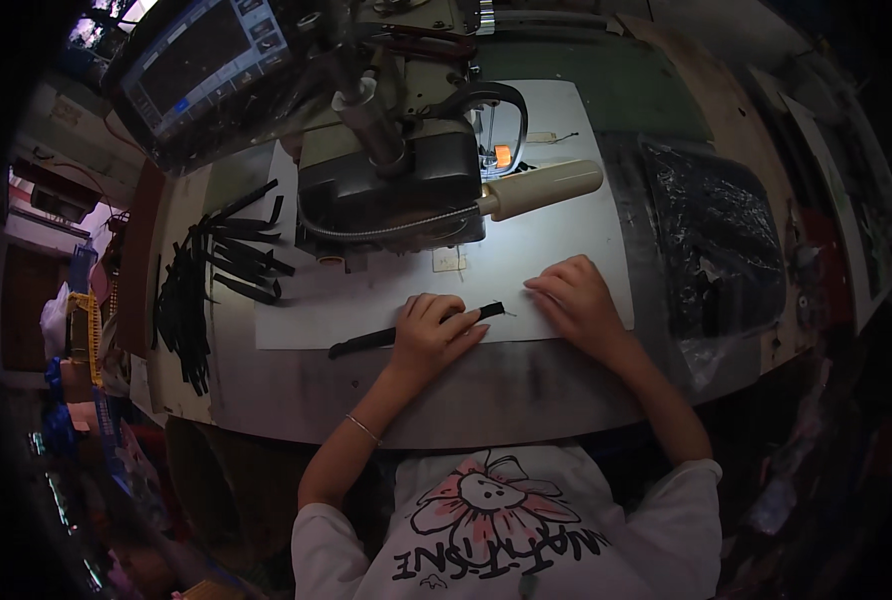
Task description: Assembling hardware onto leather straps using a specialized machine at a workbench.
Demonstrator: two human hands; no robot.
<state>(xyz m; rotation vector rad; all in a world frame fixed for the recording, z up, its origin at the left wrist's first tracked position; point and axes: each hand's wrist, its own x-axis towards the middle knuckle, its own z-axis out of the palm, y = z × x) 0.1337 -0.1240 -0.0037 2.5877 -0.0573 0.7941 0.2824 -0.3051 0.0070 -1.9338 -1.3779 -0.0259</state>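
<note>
The grey worktable (526, 385) takes up most of the view, and at its far side stands the sewing machine (391, 175), with a control panel (206, 60) up on the left. A white sheet (586, 240) lies on the table under and in front of the machine, likely as a clean, smooth bed for sliding work toward the needle. To the right lies a black plastic bag (721, 240), and on the left a pile of black strips (216, 270) is fanned out within reach, probably stock kept close by. The left hand (431, 335) lies flat over one black strip (366, 342), fingers together and pressing down on it rather than closed around it, seemingly to hold it flat on the sheet. The right hand (578, 298) rests palm down just beside the strip's right end, fingers loosely together, holding nothing. The strip lies on the sheet's near edge, its long axis left to right, the right end tilted slightly away toward the machine.
</note>
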